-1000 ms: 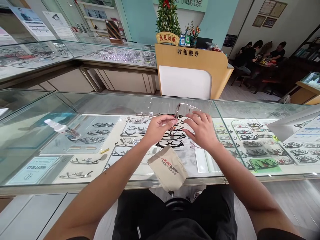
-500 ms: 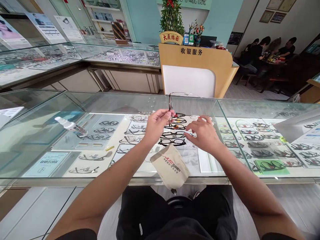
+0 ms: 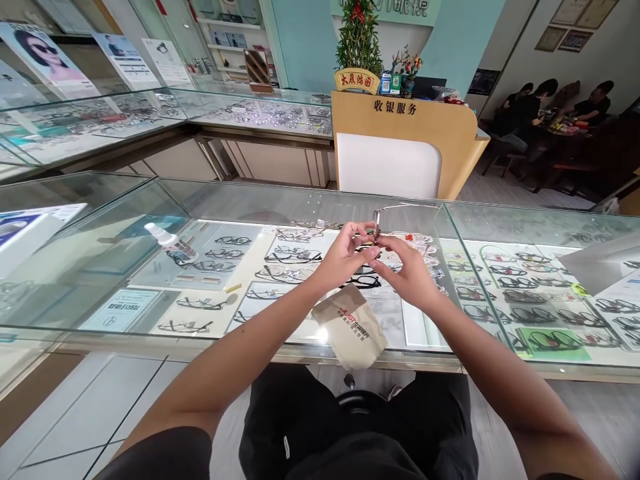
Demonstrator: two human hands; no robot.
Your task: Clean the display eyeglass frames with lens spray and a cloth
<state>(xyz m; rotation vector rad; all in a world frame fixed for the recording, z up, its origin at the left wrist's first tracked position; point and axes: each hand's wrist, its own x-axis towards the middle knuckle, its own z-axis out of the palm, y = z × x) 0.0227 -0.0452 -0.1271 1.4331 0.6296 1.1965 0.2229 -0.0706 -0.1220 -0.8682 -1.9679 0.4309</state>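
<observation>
A pair of eyeglasses (image 3: 377, 220) is held up above the glass counter, seen edge-on with a thin temple reaching out to the right. My left hand (image 3: 347, 253) pinches the frame from the left. From the other side, my right hand (image 3: 406, 270) has its thumb and fingertips closed at the lower part of the same eyeglasses; the exact contact is partly hidden by the fingers. Below my hands a beige cleaning cloth (image 3: 350, 328) with red and black print lies over the counter's front edge. Under the glass sit several rows of eyeglasses, partly covered by my hands.
The glass display counter (image 3: 240, 193) spans the width before me. A white spray bottle (image 3: 170, 241) stands at the left. A white sign (image 3: 607, 267) is at the right. Beyond are a wooden cashier desk (image 3: 457, 147) and people seated at a table.
My right hand has moved in to the eyeglasses and closed its fingers at them; before, it was apart with fingers spread. The whole view has shifted, so the scene sits further right.
</observation>
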